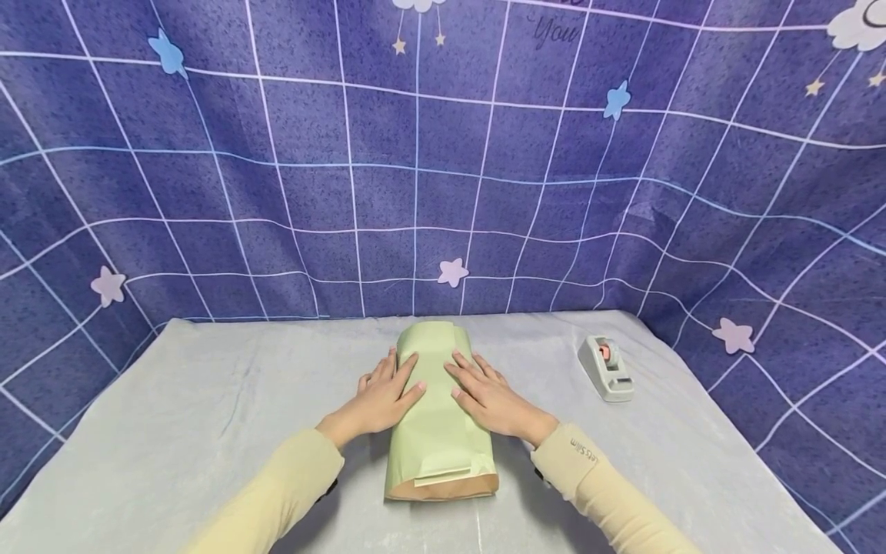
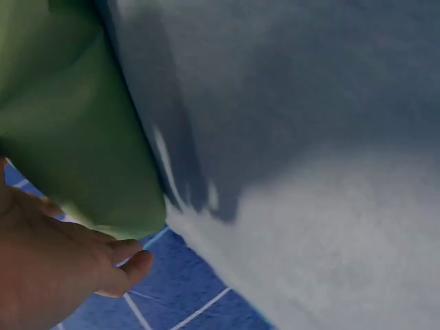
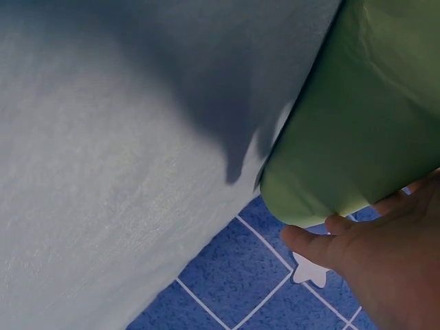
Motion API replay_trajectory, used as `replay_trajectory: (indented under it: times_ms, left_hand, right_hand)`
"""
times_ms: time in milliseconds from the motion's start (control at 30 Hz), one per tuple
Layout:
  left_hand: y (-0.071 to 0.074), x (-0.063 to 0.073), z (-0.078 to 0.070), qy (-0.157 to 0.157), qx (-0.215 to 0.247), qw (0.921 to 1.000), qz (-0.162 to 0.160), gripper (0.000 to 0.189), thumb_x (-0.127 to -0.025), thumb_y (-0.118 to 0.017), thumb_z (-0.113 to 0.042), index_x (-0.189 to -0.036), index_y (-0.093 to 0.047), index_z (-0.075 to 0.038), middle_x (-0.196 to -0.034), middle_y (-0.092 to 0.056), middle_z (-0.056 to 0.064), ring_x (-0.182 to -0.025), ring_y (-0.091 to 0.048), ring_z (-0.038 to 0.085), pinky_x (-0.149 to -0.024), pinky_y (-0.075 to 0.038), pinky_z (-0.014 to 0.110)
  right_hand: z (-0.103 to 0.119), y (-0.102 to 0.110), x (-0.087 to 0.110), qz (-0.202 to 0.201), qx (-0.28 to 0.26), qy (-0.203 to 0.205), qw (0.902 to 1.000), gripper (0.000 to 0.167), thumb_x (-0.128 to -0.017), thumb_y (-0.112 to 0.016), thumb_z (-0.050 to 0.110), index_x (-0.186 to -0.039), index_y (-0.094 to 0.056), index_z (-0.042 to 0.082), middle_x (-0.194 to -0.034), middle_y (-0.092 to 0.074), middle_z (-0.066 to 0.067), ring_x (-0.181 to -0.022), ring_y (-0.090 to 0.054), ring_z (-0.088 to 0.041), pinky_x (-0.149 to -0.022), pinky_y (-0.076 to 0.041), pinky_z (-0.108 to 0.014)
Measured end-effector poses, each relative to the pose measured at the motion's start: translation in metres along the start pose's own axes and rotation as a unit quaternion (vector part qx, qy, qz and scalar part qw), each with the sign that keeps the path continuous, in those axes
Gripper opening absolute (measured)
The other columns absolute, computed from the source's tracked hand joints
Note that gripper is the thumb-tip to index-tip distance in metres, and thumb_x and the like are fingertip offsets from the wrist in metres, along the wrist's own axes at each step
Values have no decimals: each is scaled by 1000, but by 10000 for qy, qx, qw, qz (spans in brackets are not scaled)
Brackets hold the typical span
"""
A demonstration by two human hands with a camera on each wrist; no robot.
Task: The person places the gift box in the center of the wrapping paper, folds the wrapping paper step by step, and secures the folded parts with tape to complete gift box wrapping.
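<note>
A light green paper tube [image 1: 436, 431], somewhat flattened, lies lengthwise on the table. Its near end gapes and shows a brown inner side, with a folded strip along the top edge. My left hand [image 1: 377, 400] rests on its left side, fingers spread and fairly straight. On the right side my right hand [image 1: 494, 400] lies the same way, thumb and fingers on the paper. The left wrist view shows the tube's green side [image 2: 82, 137] beside the left hand [image 2: 62, 268]. In the right wrist view the right hand [image 3: 392, 254] is against the green paper [image 3: 357, 124].
A grey tape dispenser [image 1: 607, 369] with a reddish core stands at the right on the table. Pale grey cloth [image 1: 228, 400] covers the tabletop. Behind it hangs a blue curtain [image 1: 388, 192] with white grid lines, stars and clouds.
</note>
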State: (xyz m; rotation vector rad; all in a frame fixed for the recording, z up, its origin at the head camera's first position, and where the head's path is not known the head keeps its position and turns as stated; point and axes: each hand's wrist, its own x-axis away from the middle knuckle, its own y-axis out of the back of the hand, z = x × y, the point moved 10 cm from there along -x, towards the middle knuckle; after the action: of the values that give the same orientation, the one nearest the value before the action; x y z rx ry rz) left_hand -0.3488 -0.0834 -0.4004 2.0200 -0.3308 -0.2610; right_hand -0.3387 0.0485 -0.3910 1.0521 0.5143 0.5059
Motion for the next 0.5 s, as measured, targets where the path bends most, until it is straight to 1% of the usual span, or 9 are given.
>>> replay_trajectory:
  times_ms: [100, 200, 300, 400, 500]
  left_hand:
    - [-3, -10, 10, 258, 403, 9989, -21, 61, -97, -30, -47, -148, -15, -16, -149, -11, 28, -135, -14, 49, -99, -14, 68]
    - [-6, -19, 14, 366, 739, 9966, -52, 59, -98, -29, -44, -148, -16, -16, -148, -18, 28, -133, -19, 51, -97, -15, 71]
    - [-7, -26, 17, 442, 1019, 9938, -52, 59, -98, -27, -44, -148, -15, -15, -148, -19, 27, -132, -20, 51, -97, -14, 72]
    - [-7, -30, 18, 522, 1122, 9923, -57, 60, -98, -25, -44, -148, -12, -12, -149, -15, 25, -134, -17, 49, -98, -12, 72]
    - [-5, -33, 19, 573, 1062, 9927, -87, 63, -98, -24, -44, -148, -9, -8, -151, -11, 22, -135, -13, 48, -100, -10, 71]
  right_hand:
    - [-1, -1, 0, 12, 7, 0, 10000, 50, -100, -29, 36, -145, -27, 16, -154, -14, -6, -141, -4, -32, -107, -16, -59]
    - [-1, -2, 0, 19, 12, 0, 10000, 50, -100, -29, 36, -145, -27, 15, -154, -14, -7, -141, -4, -33, -107, -16, -60]
    - [-1, -3, 0, 22, 22, 14, 10000, 50, -100, -29, 35, -145, -27, 15, -154, -14, -7, -141, -5, -35, -107, -16, -60]
    - [0, -2, 0, 28, 29, 32, 10000, 50, -100, -29, 35, -145, -26, 15, -154, -13, -7, -141, -6, -36, -107, -16, -59]
    - [1, -1, -1, 0, 30, 57, 10000, 50, -100, -30, 35, -145, -26, 15, -153, -14, -8, -141, -6, -35, -107, -16, -59]
